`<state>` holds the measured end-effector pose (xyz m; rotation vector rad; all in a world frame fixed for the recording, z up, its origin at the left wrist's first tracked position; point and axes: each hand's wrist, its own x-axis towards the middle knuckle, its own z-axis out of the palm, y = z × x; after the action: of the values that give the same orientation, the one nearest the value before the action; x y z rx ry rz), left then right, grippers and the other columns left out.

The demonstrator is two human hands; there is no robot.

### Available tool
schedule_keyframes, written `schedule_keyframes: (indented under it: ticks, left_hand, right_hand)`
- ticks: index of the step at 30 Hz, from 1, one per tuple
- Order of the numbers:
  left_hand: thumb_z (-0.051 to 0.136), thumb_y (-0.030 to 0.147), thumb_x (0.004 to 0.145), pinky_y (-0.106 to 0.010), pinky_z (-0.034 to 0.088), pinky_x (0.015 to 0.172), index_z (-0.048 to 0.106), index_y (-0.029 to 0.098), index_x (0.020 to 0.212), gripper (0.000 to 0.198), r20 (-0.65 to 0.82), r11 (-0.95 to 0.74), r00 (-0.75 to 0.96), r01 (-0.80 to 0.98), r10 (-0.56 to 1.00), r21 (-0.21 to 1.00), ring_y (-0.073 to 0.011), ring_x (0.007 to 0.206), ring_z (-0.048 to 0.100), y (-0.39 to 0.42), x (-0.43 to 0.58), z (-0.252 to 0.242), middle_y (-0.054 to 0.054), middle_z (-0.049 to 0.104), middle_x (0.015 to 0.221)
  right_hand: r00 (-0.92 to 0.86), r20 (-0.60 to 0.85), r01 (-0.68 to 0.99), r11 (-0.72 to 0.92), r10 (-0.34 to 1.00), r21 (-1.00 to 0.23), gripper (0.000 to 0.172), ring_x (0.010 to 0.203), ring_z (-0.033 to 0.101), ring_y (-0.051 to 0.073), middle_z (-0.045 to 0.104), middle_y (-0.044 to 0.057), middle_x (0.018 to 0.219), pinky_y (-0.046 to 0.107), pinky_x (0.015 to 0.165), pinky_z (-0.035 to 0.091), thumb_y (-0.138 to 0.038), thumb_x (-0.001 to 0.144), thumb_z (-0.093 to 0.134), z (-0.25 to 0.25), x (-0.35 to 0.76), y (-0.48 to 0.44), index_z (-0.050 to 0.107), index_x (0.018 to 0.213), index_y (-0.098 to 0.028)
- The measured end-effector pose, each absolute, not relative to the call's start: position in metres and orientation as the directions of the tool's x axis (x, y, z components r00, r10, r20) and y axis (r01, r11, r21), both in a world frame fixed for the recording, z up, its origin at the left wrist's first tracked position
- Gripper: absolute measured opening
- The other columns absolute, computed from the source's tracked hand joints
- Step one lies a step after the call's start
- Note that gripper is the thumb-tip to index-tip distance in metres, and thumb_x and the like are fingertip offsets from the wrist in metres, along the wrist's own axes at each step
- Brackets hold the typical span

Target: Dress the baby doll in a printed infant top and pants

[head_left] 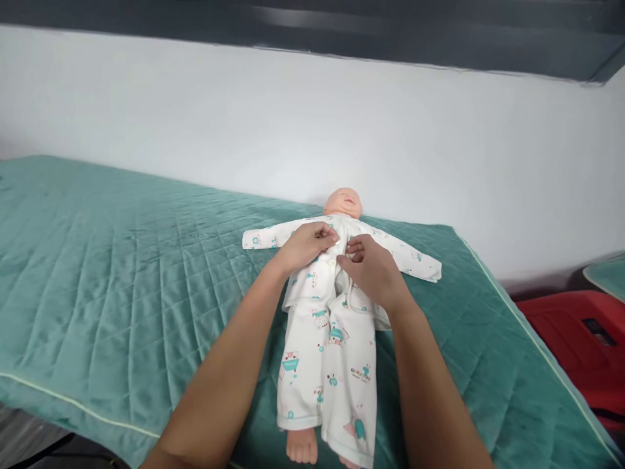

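A baby doll [344,203] lies on its back, its head by the wall and its feet towards me. It wears a white printed baby shirt [308,281] with the sleeves spread wide, and matching trousers [326,365]. The shirt front is parted at the lower part, where a cord shows. My left hand [312,243] is closed on the shirt's front edge at the chest, by a small button. Facing it, my right hand [372,266] has its fingers curled closed on the opposite front edge. The fingertips partly hide the cloth between them.
A green quilted cover [146,273] lies under the doll, with a pale piped edge on the right and in front. Behind stands a white wall [195,117] with a dark ledge [312,32] above. A red plastic object [571,345] is beyond the right edge.
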<state>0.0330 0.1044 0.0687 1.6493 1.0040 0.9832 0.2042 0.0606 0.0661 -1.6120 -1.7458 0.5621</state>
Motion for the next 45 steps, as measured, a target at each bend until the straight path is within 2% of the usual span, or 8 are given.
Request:
schedule_keyframes:
  ticks: [5,14,21,28,32,35,40,45]
  left_hand:
    - [0.066,0.028,0.082,-0.026,0.046,0.074,0.064,0.016,0.090,0.014,0.230,-0.269,0.257,0.130,0.939,0.954,-0.0121,0.077,0.057,0.098,0.039,0.050,-0.001,0.063,0.084]
    - [0.063,0.026,0.084,-0.027,0.043,0.071,0.063,0.016,0.083,0.010,0.226,-0.280,0.278,0.174,0.934,0.944,-0.0124,0.073,0.056,0.104,0.041,0.056,0.000,0.064,0.080]
    - [0.061,0.026,0.086,-0.027,0.037,0.064,0.063,0.017,0.078,0.012,0.222,-0.273,0.295,0.144,0.929,0.951,-0.0113,0.064,0.048,0.102,0.041,0.074,0.002,0.058,0.070]
    - [0.061,0.028,0.086,-0.027,0.036,0.061,0.060,0.018,0.077,0.014,0.231,-0.261,0.253,0.090,0.939,0.961,-0.0111,0.061,0.046,0.099,0.058,0.071,0.003,0.054,0.065]
    - [0.061,0.031,0.086,-0.027,0.037,0.061,0.061,0.018,0.078,0.016,0.224,-0.253,0.255,0.085,0.941,0.964,-0.0111,0.060,0.046,0.101,0.057,0.067,0.003,0.054,0.066]
    - [0.060,0.031,0.087,-0.027,0.039,0.063,0.062,0.018,0.079,0.015,0.194,-0.232,0.274,0.114,0.942,0.966,-0.0117,0.063,0.049,0.100,0.052,0.067,0.002,0.055,0.067]
    - [0.060,0.026,0.085,-0.027,0.043,0.069,0.064,0.018,0.082,0.010,0.183,-0.234,0.273,0.170,0.945,0.957,-0.0122,0.068,0.054,0.101,0.048,0.067,0.001,0.062,0.074]
    - [0.063,0.027,0.084,-0.027,0.043,0.070,0.066,0.017,0.085,0.010,0.213,-0.270,0.274,0.191,0.938,0.944,-0.0131,0.073,0.056,0.102,0.048,0.064,-0.001,0.065,0.080]
  right_hand:
    - [0.083,0.238,0.524,0.161,0.968,-0.837,0.022,0.076,0.061,0.016,0.069,0.004,0.094,0.035,0.077,0.050,-0.028,0.078,0.061,0.053,0.206,0.057,0.063,0.099,-0.020]
    - [0.187,0.282,0.575,0.128,0.941,-0.808,0.016,0.073,0.062,0.017,0.070,0.002,0.083,0.035,0.075,0.048,-0.031,0.081,0.062,0.053,0.198,0.062,0.065,0.092,-0.020]
    - [0.209,0.116,0.235,0.065,0.971,-0.970,0.022,0.066,0.057,0.014,0.070,0.002,0.079,0.028,0.063,0.044,-0.038,0.076,0.074,0.056,0.210,0.063,0.071,0.085,-0.018]
    - [0.238,0.097,0.006,0.099,0.966,-0.995,0.022,0.078,0.064,0.017,0.074,0.003,0.089,0.030,0.072,0.049,-0.040,0.076,0.076,0.050,0.206,0.062,0.072,0.088,-0.021]
    - [0.234,0.118,0.061,0.107,0.965,-0.992,0.024,0.083,0.066,0.019,0.075,0.004,0.093,0.032,0.075,0.051,-0.041,0.080,0.072,0.048,0.204,0.061,0.072,0.095,-0.022]
    - [0.273,0.143,0.249,0.073,0.951,-0.966,0.021,0.082,0.066,0.020,0.074,0.005,0.090,0.034,0.077,0.051,-0.037,0.080,0.069,0.051,0.200,0.059,0.073,0.094,-0.020]
    - [0.270,0.307,0.532,0.124,0.913,-0.837,0.020,0.075,0.063,0.020,0.071,0.005,0.082,0.036,0.076,0.049,-0.037,0.082,0.064,0.051,0.193,0.060,0.070,0.091,-0.020]
    - [0.270,0.279,0.466,0.128,0.922,-0.875,0.015,0.068,0.058,0.017,0.068,0.001,0.073,0.032,0.070,0.046,-0.035,0.080,0.065,0.050,0.197,0.067,0.070,0.083,-0.020]
